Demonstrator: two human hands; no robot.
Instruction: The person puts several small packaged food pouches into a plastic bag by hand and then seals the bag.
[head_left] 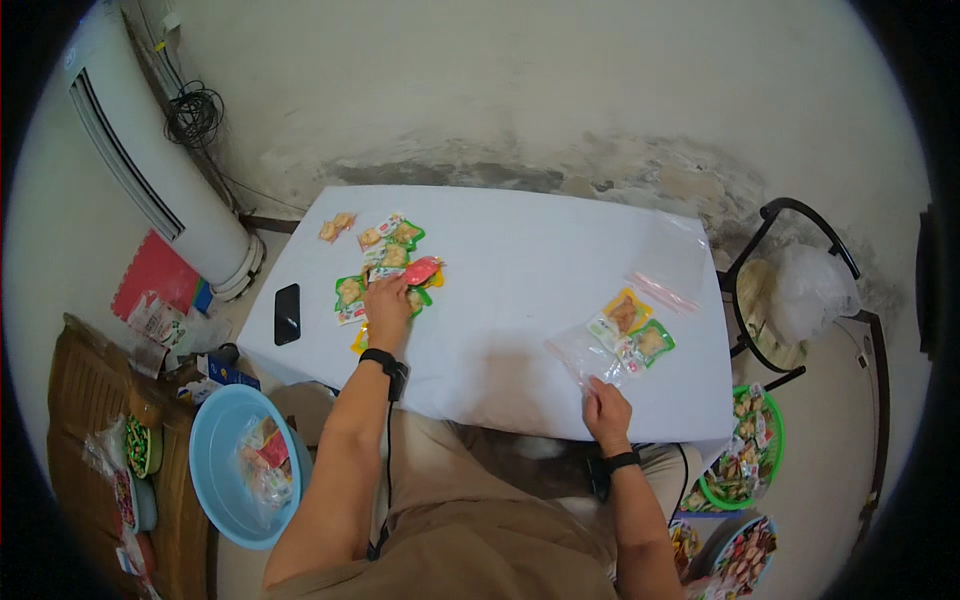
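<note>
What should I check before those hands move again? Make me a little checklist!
1. Right hand on the clear bag: ok, fingers at its near edge.
2. Left hand at the snack packets: ok.
3. Left hand's grip on the red packet: cannot tell, fingertips hidden.
4. All packets together: not ok, a yellow-edged packet and a green-edged packet lie farther right.
5. Those two inside the bag: cannot tell.
6. Phone away from both hands: ok.
</note>
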